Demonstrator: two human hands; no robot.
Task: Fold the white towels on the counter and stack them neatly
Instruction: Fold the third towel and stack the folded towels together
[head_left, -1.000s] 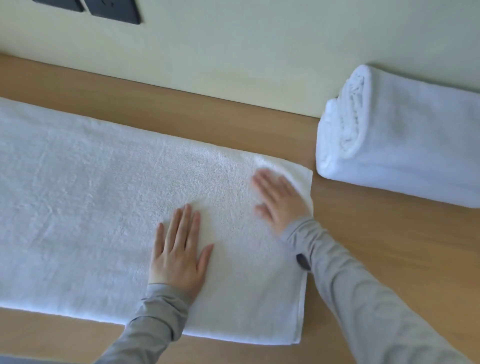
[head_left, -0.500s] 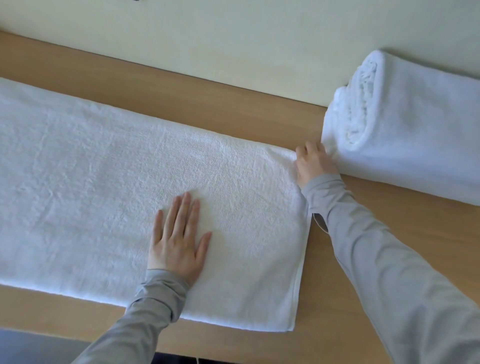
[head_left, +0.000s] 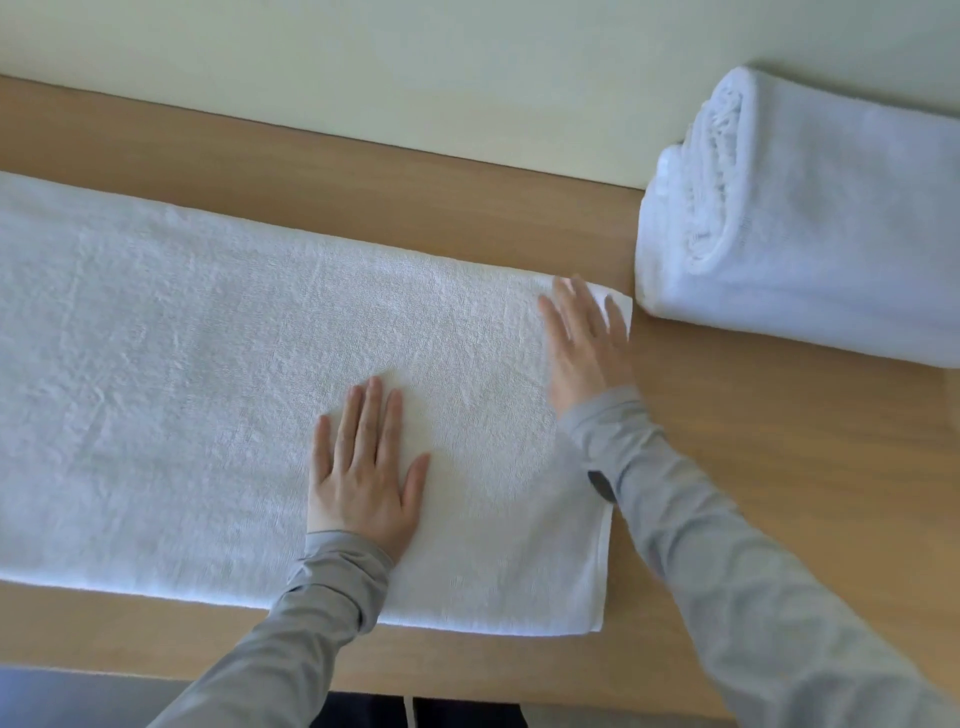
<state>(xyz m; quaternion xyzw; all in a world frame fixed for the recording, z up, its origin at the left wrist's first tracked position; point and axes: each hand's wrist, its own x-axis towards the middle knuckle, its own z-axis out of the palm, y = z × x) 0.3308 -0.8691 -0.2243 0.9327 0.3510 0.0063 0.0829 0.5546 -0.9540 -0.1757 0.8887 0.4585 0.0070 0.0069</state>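
Observation:
A long white towel (head_left: 182, 374) lies flat across the wooden counter (head_left: 779, 467), folded lengthwise, its right end near the middle of the view. My left hand (head_left: 363, 467) presses flat on it with straight fingers, near the front right part. My right hand (head_left: 584, 343) lies flat with spread fingers on the towel's far right corner; it is blurred. A second white towel (head_left: 810, 239), folded into a thick bundle, sits at the back right against the wall, a small gap from the flat towel's corner.
A pale wall (head_left: 415, 67) runs along the back of the counter. Bare wood shows right of the flat towel and in front of the bundle. The counter's front edge (head_left: 467, 691) runs along the bottom, with dark clothing below it.
My right hand went from the towel's right part to its far corner by the bundle, fingers curled there, and now lies flat and spread on that corner. My left hand stayed put.

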